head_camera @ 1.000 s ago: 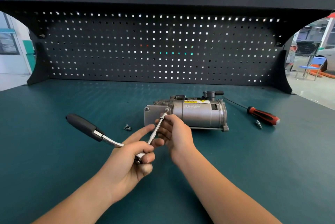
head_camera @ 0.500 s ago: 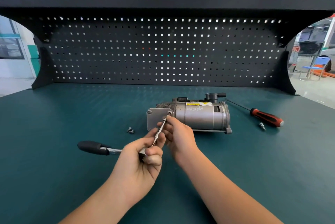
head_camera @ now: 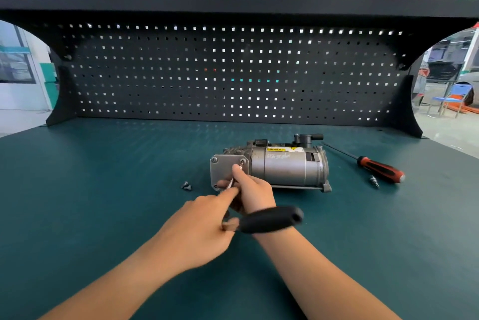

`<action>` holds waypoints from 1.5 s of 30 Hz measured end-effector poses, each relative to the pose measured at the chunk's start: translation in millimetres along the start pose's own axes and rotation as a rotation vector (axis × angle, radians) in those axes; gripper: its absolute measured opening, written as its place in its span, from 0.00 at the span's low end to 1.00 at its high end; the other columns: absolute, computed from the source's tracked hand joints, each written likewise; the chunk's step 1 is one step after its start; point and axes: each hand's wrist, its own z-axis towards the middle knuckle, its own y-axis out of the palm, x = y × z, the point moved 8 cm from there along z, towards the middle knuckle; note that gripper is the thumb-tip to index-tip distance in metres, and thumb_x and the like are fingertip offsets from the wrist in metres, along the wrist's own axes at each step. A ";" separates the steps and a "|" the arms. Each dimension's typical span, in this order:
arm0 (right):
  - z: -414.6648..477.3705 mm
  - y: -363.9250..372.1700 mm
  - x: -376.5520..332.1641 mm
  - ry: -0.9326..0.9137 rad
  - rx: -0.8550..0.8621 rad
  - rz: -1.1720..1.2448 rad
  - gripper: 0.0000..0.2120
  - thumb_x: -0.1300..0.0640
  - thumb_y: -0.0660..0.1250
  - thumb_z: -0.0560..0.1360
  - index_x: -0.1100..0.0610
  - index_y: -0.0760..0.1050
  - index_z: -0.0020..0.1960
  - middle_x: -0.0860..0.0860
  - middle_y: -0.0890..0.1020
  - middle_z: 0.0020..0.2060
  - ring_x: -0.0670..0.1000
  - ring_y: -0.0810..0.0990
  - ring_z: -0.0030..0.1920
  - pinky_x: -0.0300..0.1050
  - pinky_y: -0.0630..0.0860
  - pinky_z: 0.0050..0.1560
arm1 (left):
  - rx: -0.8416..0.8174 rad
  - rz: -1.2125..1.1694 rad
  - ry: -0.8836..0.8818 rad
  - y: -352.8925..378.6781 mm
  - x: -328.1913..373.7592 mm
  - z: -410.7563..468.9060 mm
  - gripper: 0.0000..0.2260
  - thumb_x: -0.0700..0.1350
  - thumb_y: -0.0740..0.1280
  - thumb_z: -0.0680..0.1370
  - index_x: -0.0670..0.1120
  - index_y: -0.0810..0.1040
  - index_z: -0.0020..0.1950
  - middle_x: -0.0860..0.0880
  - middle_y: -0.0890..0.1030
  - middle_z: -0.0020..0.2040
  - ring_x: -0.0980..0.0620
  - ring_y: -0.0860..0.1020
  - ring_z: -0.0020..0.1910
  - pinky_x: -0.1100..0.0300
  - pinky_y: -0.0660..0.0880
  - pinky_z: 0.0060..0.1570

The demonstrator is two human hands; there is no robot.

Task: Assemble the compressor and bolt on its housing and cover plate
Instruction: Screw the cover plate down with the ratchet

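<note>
The grey metal compressor (head_camera: pixel 285 167) lies on its side on the green bench, its square cover plate (head_camera: pixel 223 170) facing me. My right hand (head_camera: pixel 250 189) pinches the thin extension bar of the ratchet wrench (head_camera: pixel 270 219), whose tip sits on the bolt at the plate's upper right corner. My left hand (head_camera: pixel 201 226) grips the ratchet at its head. The black handle points right, across my right wrist. The ratchet head is hidden by my fingers.
Loose bolts (head_camera: pixel 186 186) lie left of the compressor. A red-and-black screwdriver (head_camera: pixel 379 169) and a small screw (head_camera: pixel 374 181) lie to its right. The black pegboard (head_camera: pixel 233 73) closes the back of the bench.
The ratchet handle has swung from pointing left, down round to pointing right over my right wrist. My right hand stays on the bar at the same bolt.
</note>
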 end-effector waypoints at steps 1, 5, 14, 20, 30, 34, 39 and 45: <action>0.4 -1.4 0.4 0.015 0.002 0.020 0.15 0.56 0.64 0.78 0.61 0.73 0.34 0.51 0.81 0.26 0.49 0.77 0.27 0.38 0.74 0.31 | -0.018 -0.202 -0.052 3.9 -2.1 -1.5 0.14 0.46 0.60 0.78 0.65 0.64 0.57 0.56 0.79 0.39 0.55 0.78 0.37 0.61 0.74 0.38; 0.3 -1.7 -3.6 0.034 -0.019 -0.016 0.14 0.57 0.62 0.78 0.61 0.74 0.36 0.51 0.80 0.24 0.49 0.76 0.24 0.36 0.73 0.27 | 0.066 -1.181 -0.372 19.8 -10.4 -9.9 0.15 0.39 0.64 0.78 0.59 0.71 0.56 0.49 0.83 0.45 0.58 0.75 0.26 0.64 0.75 0.29; 2.7 1.7 -3.4 0.063 -0.078 -0.008 0.14 0.51 0.61 0.79 0.58 0.76 0.39 0.51 0.82 0.30 0.49 0.76 0.31 0.43 0.70 0.42 | 0.111 -1.883 -0.629 17.1 -7.6 -10.0 0.10 0.34 0.58 0.75 0.40 0.78 0.46 0.43 0.81 0.34 0.59 0.67 0.18 0.69 0.69 0.18; 1.2 -4.7 -5.3 -0.016 0.026 -0.157 0.17 0.50 0.62 0.77 0.56 0.74 0.33 0.51 0.78 0.28 0.51 0.73 0.30 0.42 0.68 0.36 | 0.048 -0.681 -0.250 -12.7 -17.1 1.2 0.12 0.37 0.61 0.77 0.53 0.79 0.51 0.48 0.80 0.35 0.55 0.69 0.20 0.66 0.66 0.23; 5.8 -2.1 -11.5 -0.142 0.009 -0.214 0.20 0.54 0.65 0.77 0.57 0.71 0.27 0.47 0.74 0.22 0.48 0.72 0.28 0.37 0.70 0.33 | 0.187 -0.391 -0.048 -8.2 -14.5 -4.4 0.20 0.46 0.68 0.75 0.68 0.65 0.57 0.59 0.80 0.45 0.62 0.77 0.34 0.69 0.72 0.39; 2.2 2.2 -7.6 -0.041 -0.034 -0.065 0.16 0.55 0.63 0.78 0.60 0.75 0.33 0.50 0.79 0.24 0.47 0.75 0.23 0.34 0.70 0.28 | 0.141 -1.511 -0.511 19.2 -22.7 -11.4 0.11 0.43 0.68 0.72 0.49 0.78 0.54 0.47 0.83 0.38 0.58 0.72 0.22 0.67 0.71 0.21; 1.5 6.9 -6.1 -0.016 -0.073 -0.046 0.17 0.51 0.60 0.79 0.58 0.74 0.35 0.51 0.83 0.28 0.47 0.77 0.28 0.38 0.70 0.34 | 0.118 -2.169 -0.758 30.5 -10.9 -17.8 0.13 0.45 0.60 0.78 0.34 0.75 0.50 0.39 0.81 0.37 0.55 0.72 0.19 0.69 0.72 0.20; 2.8 -1.4 -9.3 -0.083 -0.067 -0.244 0.20 0.46 0.61 0.78 0.57 0.75 0.33 0.48 0.80 0.25 0.47 0.77 0.29 0.35 0.71 0.35 | 0.084 -1.708 -0.664 21.2 -19.4 -12.7 0.11 0.36 0.58 0.76 0.39 0.78 0.52 0.43 0.82 0.37 0.53 0.78 0.26 0.64 0.74 0.23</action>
